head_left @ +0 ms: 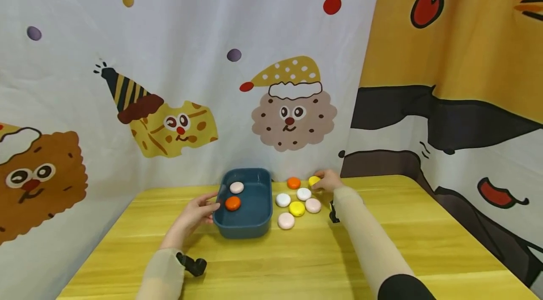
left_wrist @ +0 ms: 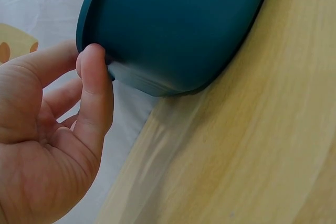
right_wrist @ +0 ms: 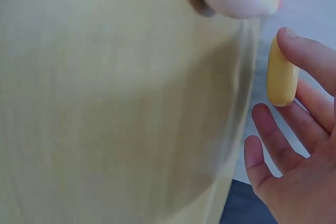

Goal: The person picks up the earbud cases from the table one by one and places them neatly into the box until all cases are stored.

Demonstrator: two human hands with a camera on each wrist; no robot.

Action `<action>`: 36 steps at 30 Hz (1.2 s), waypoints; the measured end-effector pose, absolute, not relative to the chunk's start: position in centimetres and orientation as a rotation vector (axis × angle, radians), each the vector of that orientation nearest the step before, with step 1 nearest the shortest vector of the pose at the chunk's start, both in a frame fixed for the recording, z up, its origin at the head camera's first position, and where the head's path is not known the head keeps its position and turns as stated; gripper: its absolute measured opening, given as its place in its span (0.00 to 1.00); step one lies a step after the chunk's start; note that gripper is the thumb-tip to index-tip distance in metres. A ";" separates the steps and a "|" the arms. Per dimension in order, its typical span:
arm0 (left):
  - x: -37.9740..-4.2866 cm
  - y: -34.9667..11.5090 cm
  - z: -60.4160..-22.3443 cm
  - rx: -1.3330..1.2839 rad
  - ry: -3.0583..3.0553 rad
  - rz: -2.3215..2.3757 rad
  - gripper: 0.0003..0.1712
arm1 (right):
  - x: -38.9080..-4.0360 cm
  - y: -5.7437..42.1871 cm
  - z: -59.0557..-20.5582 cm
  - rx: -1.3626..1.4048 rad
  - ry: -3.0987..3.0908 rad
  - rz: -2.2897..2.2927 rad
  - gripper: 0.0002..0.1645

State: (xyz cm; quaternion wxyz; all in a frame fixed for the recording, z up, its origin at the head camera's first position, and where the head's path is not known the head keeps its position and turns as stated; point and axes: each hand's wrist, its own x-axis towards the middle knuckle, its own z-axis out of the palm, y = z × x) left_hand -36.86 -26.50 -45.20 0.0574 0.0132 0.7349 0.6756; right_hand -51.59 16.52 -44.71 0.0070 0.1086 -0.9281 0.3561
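My left hand [head_left: 197, 211] pinches the left rim of a dark blue rectangular tray [head_left: 267, 217] between thumb and fingers. In the left wrist view, the thumb lies against the outer wall of the tray [left_wrist: 173, 40]. Inside the tray are a pale pink disc [head_left: 236, 188] and an orange disc [head_left: 233, 203]. At the back of the table my right hand [head_left: 329, 181] holds a glossy yellow disc [head_left: 314, 181]. The right wrist view has this yellow disc [right_wrist: 282, 74] edge-on, pinched between thumb and fingers, with the other fingers spread loosely.
Right of the tray lie several rounded discs: an orange one [head_left: 293, 183], white ones [head_left: 303, 194], pink ones [head_left: 286, 221] and another yellow one [head_left: 297, 208]. They sit on a wooden table [head_left: 271, 267]. A cartoon-printed curtain [head_left: 191, 31] hangs right behind its back edge.
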 end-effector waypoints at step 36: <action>-36.7 -26.6 -45.4 0.075 2.246 2.034 0.34 | -49.1 16.8 -41.2 0.454 -2.812 1.235 0.32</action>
